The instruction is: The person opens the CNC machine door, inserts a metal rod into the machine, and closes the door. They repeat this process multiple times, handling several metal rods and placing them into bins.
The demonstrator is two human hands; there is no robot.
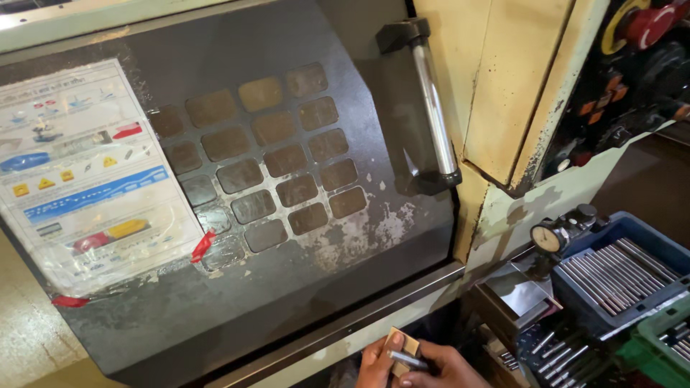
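Note:
At the bottom edge of the head view, my left hand [379, 363] and my right hand [440, 366] meet. Between them they hold a thin grey metal rod [407, 358] laid across a small tan pad [402, 345]. My left thumb presses on the pad, and my right fingers pinch the rod's right end. Both hands are cut off by the frame's lower edge. They hover just below the dark sliding door [287, 215] of a machine.
The door has a grid window [266, 158], a taped safety sheet [79, 172] and a steel handle [435, 108]. A control panel [632, 65] with a red knob sits top right. A dial gauge [550, 238], a blue crate of rods [618, 273] and a green crate [665, 338] stand right.

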